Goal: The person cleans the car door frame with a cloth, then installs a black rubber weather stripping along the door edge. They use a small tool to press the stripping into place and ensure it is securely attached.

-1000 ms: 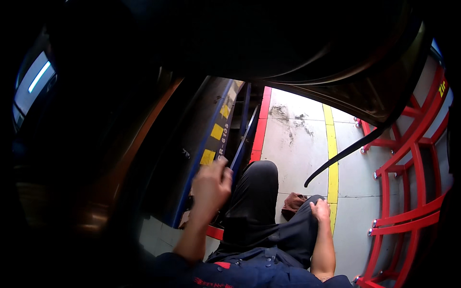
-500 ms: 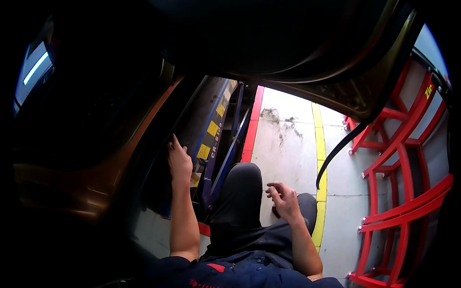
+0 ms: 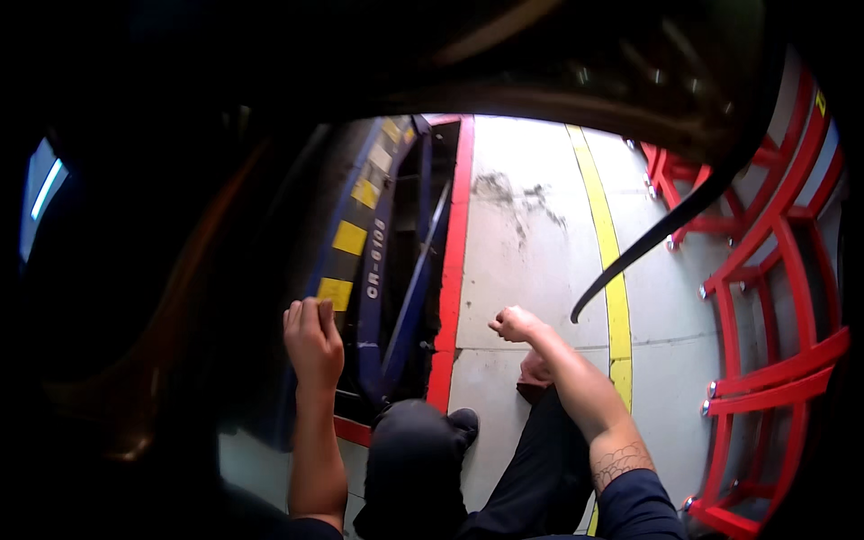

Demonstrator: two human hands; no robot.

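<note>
My left hand (image 3: 313,344) is raised with its fingers bent and pressed together, beside the dark edge of a vehicle body and a lift platform (image 3: 349,236) with yellow and black markings. Its fingertips are turned away, so anything in them is hidden. My right hand (image 3: 511,324) is curled into a fist over the pale floor, with no object showing in it. Nearest to it, on the right, hangs the lower end of a black curved strip (image 3: 643,245). A dark reddish thing (image 3: 534,378), partly behind my right forearm, is unclear.
Dark vehicle bodywork (image 3: 540,103) arches overhead and fills the left side. A blue lift arm (image 3: 409,310) stands in a recess edged by a red line (image 3: 453,261). Past a yellow floor line (image 3: 605,229) stand red metal frames (image 3: 765,270). My dark-trousered knee (image 3: 409,459) is below.
My left hand has moved down and its pointing finger has bent in. My right hand has moved up and left, closing to a fist. My legs have spread apart and the view has shifted.
</note>
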